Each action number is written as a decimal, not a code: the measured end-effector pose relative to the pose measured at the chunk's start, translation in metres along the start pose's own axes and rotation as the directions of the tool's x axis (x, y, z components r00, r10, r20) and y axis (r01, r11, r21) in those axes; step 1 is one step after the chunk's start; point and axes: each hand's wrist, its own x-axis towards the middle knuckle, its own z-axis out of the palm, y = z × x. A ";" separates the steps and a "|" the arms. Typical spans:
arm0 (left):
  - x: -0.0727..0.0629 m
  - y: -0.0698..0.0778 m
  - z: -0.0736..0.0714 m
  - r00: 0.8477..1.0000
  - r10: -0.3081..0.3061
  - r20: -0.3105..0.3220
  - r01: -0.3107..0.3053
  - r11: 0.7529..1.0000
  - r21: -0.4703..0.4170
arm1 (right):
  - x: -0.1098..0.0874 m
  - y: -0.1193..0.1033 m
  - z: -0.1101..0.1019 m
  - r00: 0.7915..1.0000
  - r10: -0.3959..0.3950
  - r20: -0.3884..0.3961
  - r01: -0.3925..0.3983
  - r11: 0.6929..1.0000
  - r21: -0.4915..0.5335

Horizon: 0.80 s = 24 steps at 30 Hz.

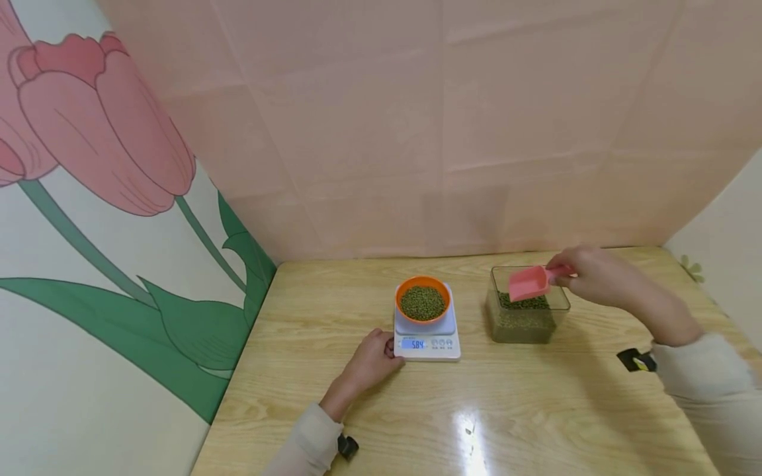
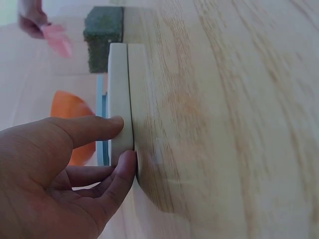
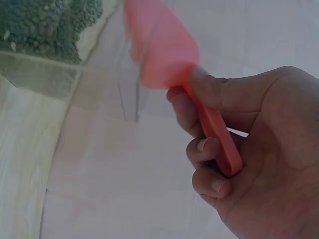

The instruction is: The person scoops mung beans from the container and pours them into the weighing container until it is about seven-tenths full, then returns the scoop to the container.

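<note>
In the head view my right hand point(image 1: 586, 274) grips the handle of a pink scoop point(image 1: 528, 283). The scoop is tilted over a clear container point(image 1: 524, 325) partly filled with small green beans point(image 1: 516, 303); no beans show in its visible hollow. Fingers curl round the handle in the right wrist view. My left hand point(image 1: 374, 360) holds the near left corner of a white kitchen scale point(image 1: 430, 354), with thumb and fingers against its edges. On the scale's platform stands an orange bowl point(image 1: 422, 280) of green beans. The display's digits look like 584.
The scale and container stand on a wood-grain table point(image 1: 333, 297). Behind it rises a pink-covered wall point(image 1: 369, 145). A wall with painted tulips point(image 1: 107, 119) borders the left side, and a pale wall point(image 1: 729, 225) the right.
</note>
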 end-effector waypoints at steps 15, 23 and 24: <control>0.001 -0.001 0.001 1.000 0.015 -0.005 -0.015 1.000 0.016 | 0.011 -0.014 0.027 0.996 -0.047 0.076 0.052 0.997 -0.062; 0.002 -0.003 0.001 1.000 0.009 -0.004 -0.009 1.000 0.015 | 0.013 -0.021 0.035 0.994 -0.066 0.084 0.072 0.995 -0.071; 0.001 -0.003 0.002 1.000 0.007 -0.003 -0.007 1.000 0.013 | 0.014 -0.021 0.036 0.994 -0.071 0.088 0.077 0.994 -0.071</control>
